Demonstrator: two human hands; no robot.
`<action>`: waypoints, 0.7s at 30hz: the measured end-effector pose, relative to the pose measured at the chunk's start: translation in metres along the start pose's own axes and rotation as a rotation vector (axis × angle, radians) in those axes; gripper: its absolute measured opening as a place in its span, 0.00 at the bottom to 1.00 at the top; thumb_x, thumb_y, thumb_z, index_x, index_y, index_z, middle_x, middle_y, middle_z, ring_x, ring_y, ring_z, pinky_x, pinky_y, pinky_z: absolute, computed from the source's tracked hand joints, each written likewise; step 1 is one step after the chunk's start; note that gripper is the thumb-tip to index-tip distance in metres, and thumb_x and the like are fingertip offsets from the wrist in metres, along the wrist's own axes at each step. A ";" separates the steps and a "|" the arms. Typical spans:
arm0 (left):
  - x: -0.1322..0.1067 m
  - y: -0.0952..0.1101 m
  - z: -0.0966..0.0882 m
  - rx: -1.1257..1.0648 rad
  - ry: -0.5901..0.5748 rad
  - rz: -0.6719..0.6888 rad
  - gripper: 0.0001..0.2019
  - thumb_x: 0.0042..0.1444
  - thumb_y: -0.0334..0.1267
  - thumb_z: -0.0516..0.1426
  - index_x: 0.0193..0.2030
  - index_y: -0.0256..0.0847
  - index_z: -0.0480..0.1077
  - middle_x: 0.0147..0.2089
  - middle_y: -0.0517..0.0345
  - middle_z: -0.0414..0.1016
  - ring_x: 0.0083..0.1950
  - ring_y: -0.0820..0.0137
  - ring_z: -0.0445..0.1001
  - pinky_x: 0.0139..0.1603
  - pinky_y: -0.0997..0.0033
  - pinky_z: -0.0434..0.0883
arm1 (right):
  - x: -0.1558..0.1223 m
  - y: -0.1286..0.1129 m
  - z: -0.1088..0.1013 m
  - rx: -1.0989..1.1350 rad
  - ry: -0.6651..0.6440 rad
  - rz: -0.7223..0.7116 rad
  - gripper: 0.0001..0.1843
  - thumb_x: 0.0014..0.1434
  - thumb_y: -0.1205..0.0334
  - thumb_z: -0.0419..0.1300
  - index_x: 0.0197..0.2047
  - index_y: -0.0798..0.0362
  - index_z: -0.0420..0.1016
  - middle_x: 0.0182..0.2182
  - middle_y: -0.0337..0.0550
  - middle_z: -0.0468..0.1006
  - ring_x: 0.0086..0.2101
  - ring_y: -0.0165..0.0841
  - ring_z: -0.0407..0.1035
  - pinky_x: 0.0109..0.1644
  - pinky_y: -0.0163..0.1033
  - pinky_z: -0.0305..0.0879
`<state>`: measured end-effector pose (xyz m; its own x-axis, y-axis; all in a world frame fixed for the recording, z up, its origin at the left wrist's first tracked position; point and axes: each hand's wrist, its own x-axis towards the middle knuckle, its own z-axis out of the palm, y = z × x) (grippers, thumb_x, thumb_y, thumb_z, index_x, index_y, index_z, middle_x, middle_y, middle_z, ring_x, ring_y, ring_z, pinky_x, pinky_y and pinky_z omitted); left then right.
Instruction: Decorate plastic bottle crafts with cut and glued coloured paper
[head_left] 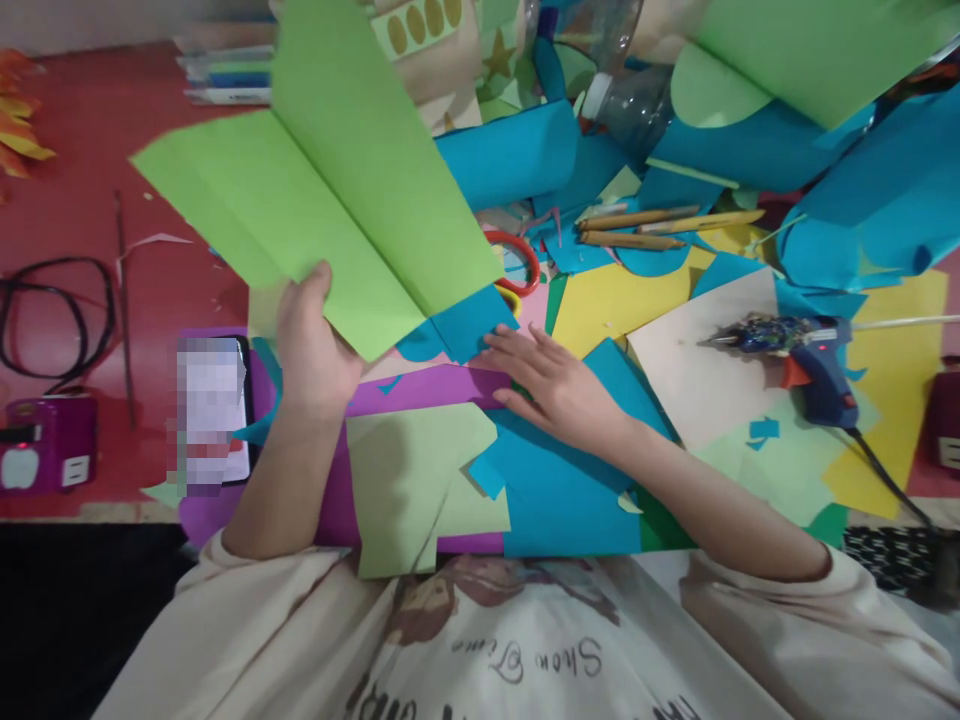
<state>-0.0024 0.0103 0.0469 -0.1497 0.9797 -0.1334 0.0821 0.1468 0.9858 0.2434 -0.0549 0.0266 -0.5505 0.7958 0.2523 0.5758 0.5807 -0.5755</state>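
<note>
My left hand (311,345) grips the lower edge of a large folded sheet of light green paper (360,190), thumb on its face. The sheet stands up at its crease, partly opened. My right hand (551,385) lies flat, palm down, fingers stretched out, with its fingertips beside a small piece of blue paper (472,325) at the sheet's lower corner. Whether they touch it I cannot tell. Red-handled scissors (532,265) lie partly hidden behind the green sheet. Below my hands are a pale green paper scrap (409,480) and a blue sheet (570,490).
A blue glue gun (821,370) lies on white paper at the right, its cord trailing down. Several pencils (637,240), a plastic bottle (630,105) and blue paper rolls (517,155) fill the back. A phone (217,410) and black cable (105,290) lie left.
</note>
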 end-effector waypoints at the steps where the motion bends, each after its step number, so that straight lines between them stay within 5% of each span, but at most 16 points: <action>1: 0.000 0.003 0.002 -0.097 0.053 -0.020 0.18 0.53 0.53 0.52 0.46 0.47 0.58 0.62 0.61 0.69 0.65 0.69 0.66 0.61 0.66 0.72 | 0.000 -0.003 0.004 -0.062 -0.047 -0.039 0.25 0.70 0.51 0.46 0.57 0.58 0.72 0.59 0.57 0.74 0.62 0.44 0.65 0.66 0.56 0.63; 9: -0.003 0.004 0.012 -0.195 0.210 0.136 0.16 0.58 0.48 0.52 0.50 0.45 0.64 0.53 0.65 0.75 0.64 0.70 0.66 0.63 0.67 0.66 | 0.010 -0.020 0.023 -0.085 -0.126 -0.230 0.26 0.70 0.52 0.46 0.55 0.64 0.72 0.56 0.60 0.76 0.59 0.42 0.69 0.65 0.50 0.64; 13: -0.004 0.004 0.016 -0.416 0.302 0.168 0.08 0.56 0.42 0.53 0.40 0.44 0.67 0.48 0.59 0.79 0.61 0.67 0.70 0.62 0.67 0.69 | 0.023 -0.018 0.022 0.065 -0.132 -0.301 0.23 0.71 0.57 0.42 0.53 0.59 0.73 0.51 0.54 0.79 0.54 0.36 0.72 0.62 0.47 0.68; 17: -0.008 0.003 0.025 -0.581 0.313 0.104 0.04 0.59 0.35 0.51 0.38 0.43 0.67 0.44 0.58 0.80 0.53 0.66 0.76 0.56 0.65 0.73 | 0.044 0.015 0.004 0.053 0.008 -0.122 0.18 0.70 0.61 0.45 0.47 0.56 0.74 0.43 0.53 0.81 0.46 0.38 0.75 0.52 0.46 0.73; 21: -0.012 -0.005 0.031 -0.600 0.372 0.080 0.04 0.59 0.31 0.53 0.39 0.43 0.67 0.38 0.60 0.79 0.49 0.69 0.77 0.56 0.68 0.72 | 0.068 0.045 -0.009 -0.171 -0.023 0.127 0.16 0.63 0.69 0.49 0.51 0.57 0.71 0.49 0.57 0.77 0.51 0.46 0.70 0.54 0.53 0.70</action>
<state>0.0293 0.0019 0.0403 -0.5014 0.8569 -0.1197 -0.4335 -0.1291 0.8919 0.2376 0.0269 0.0248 -0.4790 0.8617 0.1673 0.7347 0.4978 -0.4609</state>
